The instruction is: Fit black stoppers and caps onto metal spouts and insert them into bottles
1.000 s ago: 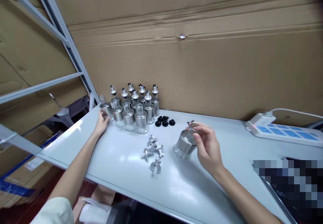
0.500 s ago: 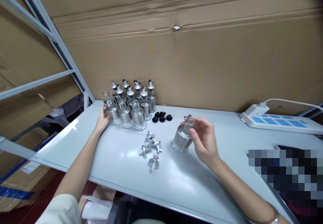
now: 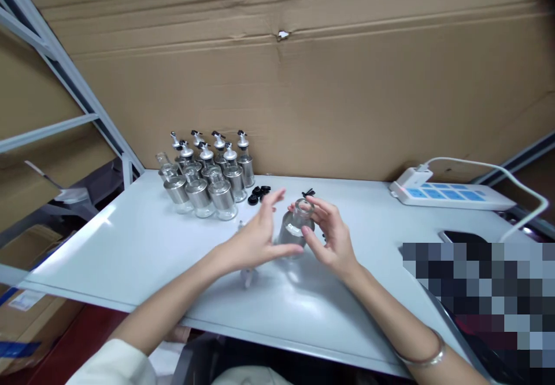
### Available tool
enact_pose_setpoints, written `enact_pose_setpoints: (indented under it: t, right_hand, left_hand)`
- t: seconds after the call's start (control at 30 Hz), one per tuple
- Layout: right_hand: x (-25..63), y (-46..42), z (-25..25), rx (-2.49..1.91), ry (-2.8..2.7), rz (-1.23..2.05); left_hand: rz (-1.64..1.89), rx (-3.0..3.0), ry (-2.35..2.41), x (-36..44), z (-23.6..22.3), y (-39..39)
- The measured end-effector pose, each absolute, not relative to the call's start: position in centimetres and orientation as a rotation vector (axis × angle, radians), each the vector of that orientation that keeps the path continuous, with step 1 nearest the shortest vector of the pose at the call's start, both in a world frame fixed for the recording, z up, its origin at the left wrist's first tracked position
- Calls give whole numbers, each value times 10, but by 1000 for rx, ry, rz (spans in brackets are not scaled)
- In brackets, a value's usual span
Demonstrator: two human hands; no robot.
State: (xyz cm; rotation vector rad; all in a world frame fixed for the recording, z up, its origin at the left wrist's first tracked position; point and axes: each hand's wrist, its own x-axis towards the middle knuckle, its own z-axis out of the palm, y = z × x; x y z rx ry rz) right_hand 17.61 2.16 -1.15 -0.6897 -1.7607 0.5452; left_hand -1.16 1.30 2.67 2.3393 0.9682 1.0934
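My right hand (image 3: 330, 239) grips a small glass bottle (image 3: 295, 226) with a metal sleeve and an open neck, tilted just above the white table (image 3: 130, 246). My left hand (image 3: 259, 239) is beside the bottle on its left, fingers spread, thumb reaching under it. Under the left hand lie several loose metal spouts (image 3: 248, 276), mostly hidden. Behind the bottle sit black rubber stoppers (image 3: 258, 193) and a small black piece (image 3: 308, 192).
A cluster of bottles (image 3: 207, 171), some with spouts fitted, stands at the back left against a cardboard wall. A white and blue power strip (image 3: 442, 194) with its cable lies at the back right. A grey metal rack frame (image 3: 65, 78) rises on the left.
My left hand left the bottle cluster and came right to the held bottle. My right hand brought the bottle slightly left and lifted it. The view shifted rightwards.
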Motion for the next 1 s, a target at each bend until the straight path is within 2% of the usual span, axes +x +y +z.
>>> enact_pose_setpoints:
  t: [0.1,0.23,0.77,1.0]
  right_hand:
    - [178,19,-11,-659,-1768,500]
    - [177,15,-8,-633,-1791,465]
    - [179,13,-10,-643,-1830,434]
    - [185,19,-10,-628,-1625,403]
  left_hand:
    - [781,2202,875,5,27,17]
    - [673,2095,875,-2,29,18]
    - [532,2198,1141,-17,14,13]
    - [637,2242,1209,-56,25,25]
